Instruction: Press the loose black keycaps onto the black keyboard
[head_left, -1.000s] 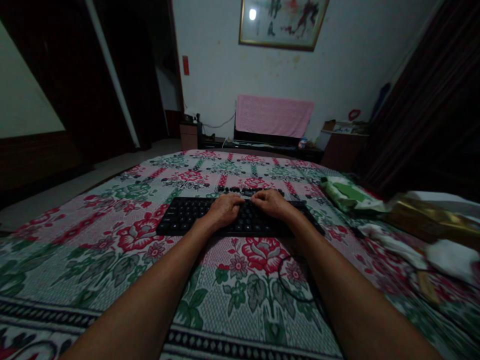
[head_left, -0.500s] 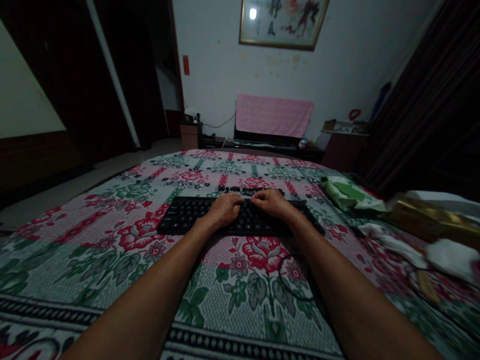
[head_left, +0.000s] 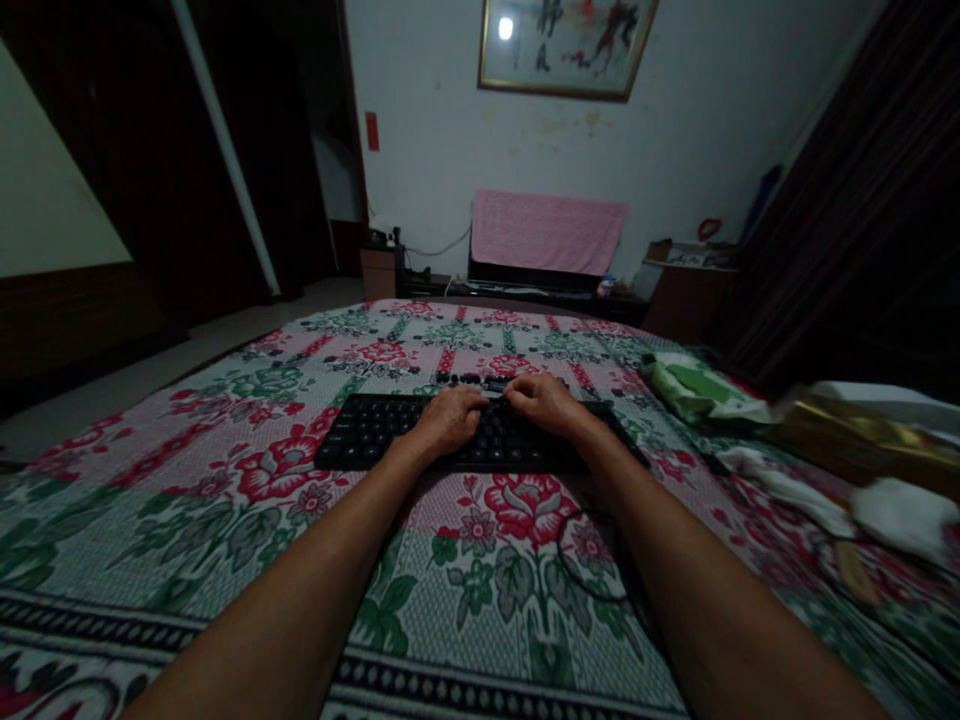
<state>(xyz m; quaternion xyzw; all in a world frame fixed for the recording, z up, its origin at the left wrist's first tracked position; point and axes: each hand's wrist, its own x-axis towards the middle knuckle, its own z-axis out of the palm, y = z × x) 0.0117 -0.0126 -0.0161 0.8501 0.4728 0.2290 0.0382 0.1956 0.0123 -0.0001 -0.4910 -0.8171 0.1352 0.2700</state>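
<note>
Forearms reach out from the near edge of the bed, over a flowered bedspread (head_left: 225,500) of red and green. A thin black cable (head_left: 581,560) loops on the cloth between them, toward the right. Beyond it lies a black keyboard (head_left: 367,435) — flat, low, set square across the middle of the bed, its left half bare, its keys dark and hard to tell apart in the dim light. Both hands rest on its far middle rows: the left hand (head_left: 448,420) and right hand (head_left: 545,402) lie palm down, fingers loosely curled onto the keys, grasping nothing. Over the last second almost nothing has shifted — the fingertips stay close together, so the work remains at that same patch of keys. Near the right edge sits a green and white packet (head_left: 697,390).
</note>
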